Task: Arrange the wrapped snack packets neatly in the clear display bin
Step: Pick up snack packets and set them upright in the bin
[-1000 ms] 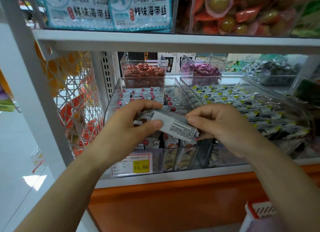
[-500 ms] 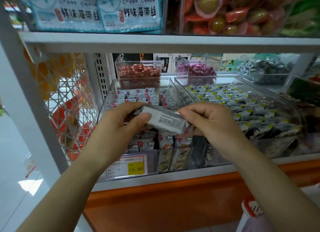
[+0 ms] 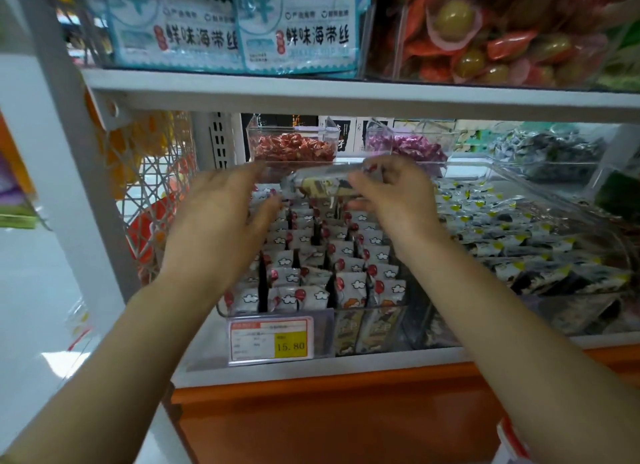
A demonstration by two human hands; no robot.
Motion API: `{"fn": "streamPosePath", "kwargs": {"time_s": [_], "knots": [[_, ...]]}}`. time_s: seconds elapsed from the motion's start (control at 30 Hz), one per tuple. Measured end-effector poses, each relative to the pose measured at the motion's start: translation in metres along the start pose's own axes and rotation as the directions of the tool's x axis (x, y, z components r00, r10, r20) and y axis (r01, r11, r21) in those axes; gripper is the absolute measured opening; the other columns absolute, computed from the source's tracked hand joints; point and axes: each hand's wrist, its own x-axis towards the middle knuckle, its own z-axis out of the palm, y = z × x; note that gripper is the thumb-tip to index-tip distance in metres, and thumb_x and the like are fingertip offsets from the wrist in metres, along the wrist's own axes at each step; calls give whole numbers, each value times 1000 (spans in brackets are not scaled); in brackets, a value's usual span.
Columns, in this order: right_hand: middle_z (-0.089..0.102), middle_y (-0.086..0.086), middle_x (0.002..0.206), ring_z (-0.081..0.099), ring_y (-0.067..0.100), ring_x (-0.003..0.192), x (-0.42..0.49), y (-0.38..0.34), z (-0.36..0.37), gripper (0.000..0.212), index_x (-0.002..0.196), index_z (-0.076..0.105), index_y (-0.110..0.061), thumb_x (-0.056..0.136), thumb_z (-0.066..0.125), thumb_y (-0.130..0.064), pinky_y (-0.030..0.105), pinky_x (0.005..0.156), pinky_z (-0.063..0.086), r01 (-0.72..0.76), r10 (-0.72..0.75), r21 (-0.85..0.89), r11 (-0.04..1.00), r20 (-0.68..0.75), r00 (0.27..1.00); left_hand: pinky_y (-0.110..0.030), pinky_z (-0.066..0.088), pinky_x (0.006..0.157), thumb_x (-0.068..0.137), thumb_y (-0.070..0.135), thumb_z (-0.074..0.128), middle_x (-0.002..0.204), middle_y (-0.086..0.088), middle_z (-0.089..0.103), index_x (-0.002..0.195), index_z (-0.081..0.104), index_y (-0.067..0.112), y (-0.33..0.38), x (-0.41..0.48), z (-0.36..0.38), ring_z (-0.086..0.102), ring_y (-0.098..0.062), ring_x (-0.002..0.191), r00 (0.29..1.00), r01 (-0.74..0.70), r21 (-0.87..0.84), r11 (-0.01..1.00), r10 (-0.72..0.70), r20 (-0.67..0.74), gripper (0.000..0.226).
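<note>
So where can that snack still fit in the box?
Narrow dark gaps run between the standing packets in the clear bin; its front rows are crammed. The back, where the right hand holds a packet, is hidden. The bin on the right is full.

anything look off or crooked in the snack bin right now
One packet is out of the rows: the right hand pinches it crosswise above the back of the clear bin. The left hand is open beside it. Front-left packets lean unevenly; the rest stand in rows.

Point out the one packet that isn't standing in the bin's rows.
The packet pinched crosswise by the right hand over the bin; the other packets stand upright in rows.
</note>
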Motion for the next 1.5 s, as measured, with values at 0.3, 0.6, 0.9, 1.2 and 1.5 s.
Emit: {"fn": "streamPosePath", "kwargs": {"time_s": [0.3, 0.6, 0.9, 1.2, 1.5], "knots": [[53, 2, 90, 49, 14, 82, 89, 15, 69, 25, 98, 59, -5, 82, 70, -20, 24, 70, 42, 261, -205, -521, 812, 164, 965, -33, 14, 113, 92, 46, 46, 154, -9, 24, 145, 28, 12, -21, 4, 23, 17, -24, 141, 974, 46, 132, 990, -73, 216, 65], [59, -1, 79, 53, 13, 79, 101, 43, 106, 17, 81, 61, -13, 85, 65, -29, 29, 78, 42, 489, -12, -741, 460, 545, 838, -31, 14, 113, 91, 42, 50, 154, -5, 23, 145, 31, 15, -23, 4, 24, 13, -19, 142, 975, 53, 75, 996, -68, 212, 63], [66, 12, 108, 60, 14, 84, 124, 46, 103, 17, 99, 66, -6, 91, 51, -4, 29, 81, 50, 359, 16, -694, 625, 471, 882, -29, 12, 114, 89, 40, 53, 153, -5, 27, 143, 35, 16, -26, 5, 29, 12, -18, 142, 979, 38, 48, 998, -46, 200, 62], [59, 6, 104, 45, 21, 100, 130, 68, 130, 14, 96, 65, -12, 87, 61, -22, 32, 79, 36, 486, -118, -866, 113, 474, 872, -27, 11, 112, 88, 35, 56, 149, -5, 33, 139, 41, 14, -27, 5, 32, 14, -17, 140, 986, 16, 22, 1000, -20, 167, 58], [61, 4, 92, 61, 19, 88, 128, 41, 110, 4, 88, 57, -11, 90, 57, -14, 30, 79, 48, 364, -104, -726, 584, 378, 920, -25, 14, 110, 88, 33, 55, 148, -5, 35, 137, 44, 13, -26, 4, 32, 17, -17, 139, 988, 11, 15, 1000, -13, 151, 55]]}}
